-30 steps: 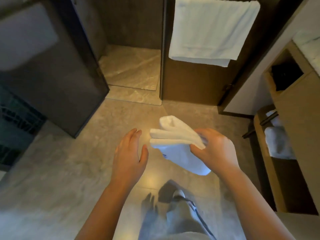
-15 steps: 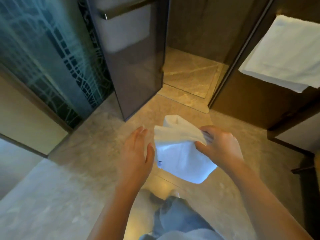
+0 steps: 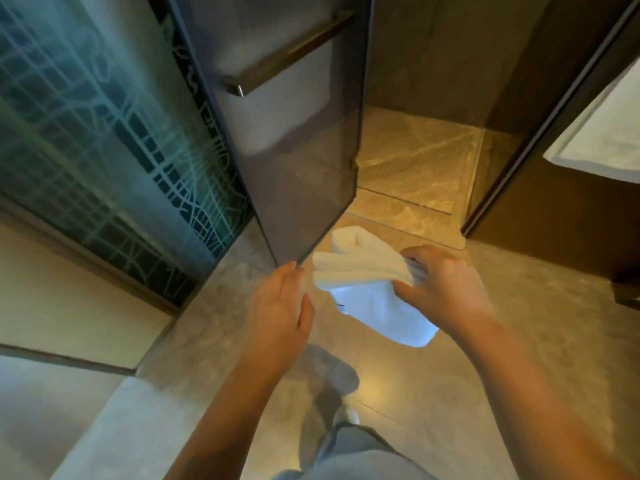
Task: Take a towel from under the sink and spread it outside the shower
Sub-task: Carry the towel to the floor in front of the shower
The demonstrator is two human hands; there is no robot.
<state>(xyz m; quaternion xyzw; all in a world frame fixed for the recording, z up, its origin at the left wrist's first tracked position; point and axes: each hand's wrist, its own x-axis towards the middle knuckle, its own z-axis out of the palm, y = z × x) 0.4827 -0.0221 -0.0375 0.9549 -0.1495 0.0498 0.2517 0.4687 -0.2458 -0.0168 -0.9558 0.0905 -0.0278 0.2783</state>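
A folded white towel (image 3: pixel 367 271) hangs in the air above the floor in front of the shower. My right hand (image 3: pixel 440 285) pinches its upper right corner, and a loose flap droops below. My left hand (image 3: pixel 280 303) is just left of the towel, fingers apart, holding nothing. The shower floor (image 3: pixel 412 164) of tan marble lies straight ahead, behind a low sill (image 3: pixel 398 216).
The tinted glass shower door (image 3: pixel 294 150) stands open toward me, its edge close to my left hand, with a bar handle (image 3: pixel 287 53). Patterned green glass (image 3: pixel 97 140) fills the left. Another white towel (image 3: pixel 602 133) hangs at the right. My leg and shoe (image 3: pixel 346 417) are below.
The view has swung left and moved closer to the shower door; the sink cabinet has left the frame. The towel's lower flap has dropped a little. My right hand keeps its hold.
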